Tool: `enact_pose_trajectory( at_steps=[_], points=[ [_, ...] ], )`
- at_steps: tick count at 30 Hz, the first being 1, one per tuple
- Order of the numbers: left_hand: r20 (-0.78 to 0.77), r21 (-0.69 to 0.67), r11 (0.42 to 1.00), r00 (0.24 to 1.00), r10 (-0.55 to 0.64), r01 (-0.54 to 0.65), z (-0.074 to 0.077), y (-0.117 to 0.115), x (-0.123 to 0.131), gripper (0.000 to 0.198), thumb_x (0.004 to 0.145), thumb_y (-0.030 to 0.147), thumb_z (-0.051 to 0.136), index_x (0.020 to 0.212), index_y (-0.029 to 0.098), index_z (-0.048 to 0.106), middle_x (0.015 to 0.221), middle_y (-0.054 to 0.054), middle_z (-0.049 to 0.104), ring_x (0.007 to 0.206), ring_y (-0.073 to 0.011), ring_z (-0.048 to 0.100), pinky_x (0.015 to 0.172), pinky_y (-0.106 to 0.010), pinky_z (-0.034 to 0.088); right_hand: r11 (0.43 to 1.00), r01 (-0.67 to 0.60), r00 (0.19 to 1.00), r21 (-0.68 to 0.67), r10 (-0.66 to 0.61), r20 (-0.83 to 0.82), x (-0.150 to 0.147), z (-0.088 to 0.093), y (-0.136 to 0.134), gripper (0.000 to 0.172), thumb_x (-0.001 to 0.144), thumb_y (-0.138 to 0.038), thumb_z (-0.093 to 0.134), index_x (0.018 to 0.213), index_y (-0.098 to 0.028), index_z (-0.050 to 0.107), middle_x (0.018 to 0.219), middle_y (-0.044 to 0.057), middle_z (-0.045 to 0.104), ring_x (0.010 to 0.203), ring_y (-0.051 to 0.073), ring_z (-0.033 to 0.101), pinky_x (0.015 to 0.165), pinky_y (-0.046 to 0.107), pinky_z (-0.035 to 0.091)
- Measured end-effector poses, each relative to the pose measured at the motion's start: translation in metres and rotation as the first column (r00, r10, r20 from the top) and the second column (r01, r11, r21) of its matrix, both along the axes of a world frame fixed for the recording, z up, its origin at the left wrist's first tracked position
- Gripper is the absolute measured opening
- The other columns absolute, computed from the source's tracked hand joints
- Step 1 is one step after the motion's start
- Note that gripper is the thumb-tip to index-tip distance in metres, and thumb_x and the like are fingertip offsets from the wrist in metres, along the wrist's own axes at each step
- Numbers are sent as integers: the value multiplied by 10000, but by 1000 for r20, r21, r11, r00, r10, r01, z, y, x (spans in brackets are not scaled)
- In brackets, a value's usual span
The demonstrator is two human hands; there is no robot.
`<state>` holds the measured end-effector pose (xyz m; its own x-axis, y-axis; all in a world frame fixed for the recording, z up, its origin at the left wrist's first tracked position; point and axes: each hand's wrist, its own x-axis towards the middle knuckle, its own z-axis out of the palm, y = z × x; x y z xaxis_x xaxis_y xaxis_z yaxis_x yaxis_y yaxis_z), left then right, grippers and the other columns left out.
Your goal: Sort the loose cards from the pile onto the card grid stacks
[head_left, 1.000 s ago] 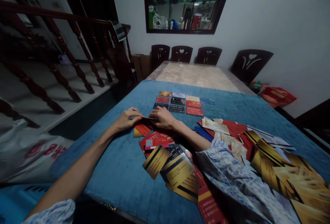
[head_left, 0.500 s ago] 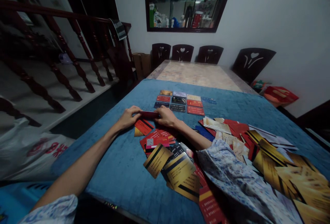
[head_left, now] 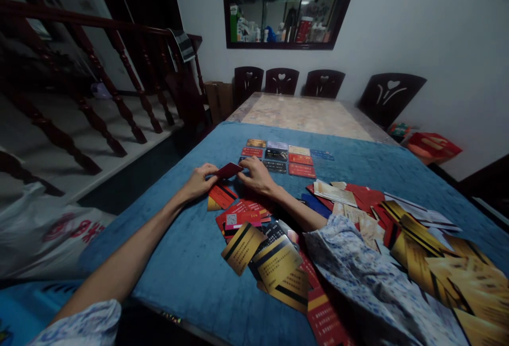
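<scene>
Nearest: gold cards (head_left: 277, 261) overlapping on blue cloth (head_left: 178, 269). Beyond: left hand (head_left: 202, 180) pinches dark red card (head_left: 229, 170) by left end, card tilted between hands. Right hand (head_left: 257, 177) at card's right corner; can't tell if gripping. Best: handle by edges, keep steady. Farther: card rows (head_left: 277, 154).

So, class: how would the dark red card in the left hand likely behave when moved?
The dark red card is probably fairly stiff: it looks flat beyond the left hand. Its thin edge suggests it is light.
</scene>
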<state>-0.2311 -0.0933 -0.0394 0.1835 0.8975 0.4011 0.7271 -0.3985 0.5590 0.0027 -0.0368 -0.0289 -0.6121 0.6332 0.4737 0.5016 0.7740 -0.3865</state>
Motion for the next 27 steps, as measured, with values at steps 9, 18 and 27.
enact_pose_trajectory(
  at_steps=[9, 18, 27],
  points=[
    [35, 31, 998, 998, -52, 51, 0, 2, 4, 246, 874, 341, 592, 934, 205, 788, 969, -73, 756, 987, -236, 665, 947, -388, 529, 997, 45, 996, 66, -40, -75, -5, -2, -1, 185, 961, -234, 483, 1083, -170, 607, 937, 85, 671, 849, 212, 578, 787, 310, 411],
    [121, 95, 995, 992, 31, -43, 4, -1, 5, 299, 820, 383, 640, 995, 171, 758, 1026, -87, 732, 1003, -231, 673, 942, -365, 549, 945, 38, 997, 326, -59, 56, -4, 2, -8, 279, 1038, -239, 429, 1171, -190, 669, 1044, 112, 717, 1007, 253, 502, 861, 381, 325],
    [158, 129, 988, 986, 59, -80, 4, -2, 10, 248, 826, 322, 622, 968, 172, 758, 1014, -78, 729, 983, -222, 669, 974, -387, 536, 944, -3, 981, 329, -62, 186, -3, 7, -15, 324, 1049, -268, 412, 1232, -211, 673, 1019, 114, 685, 1018, 257, 454, 862, 384, 287]
  ],
)
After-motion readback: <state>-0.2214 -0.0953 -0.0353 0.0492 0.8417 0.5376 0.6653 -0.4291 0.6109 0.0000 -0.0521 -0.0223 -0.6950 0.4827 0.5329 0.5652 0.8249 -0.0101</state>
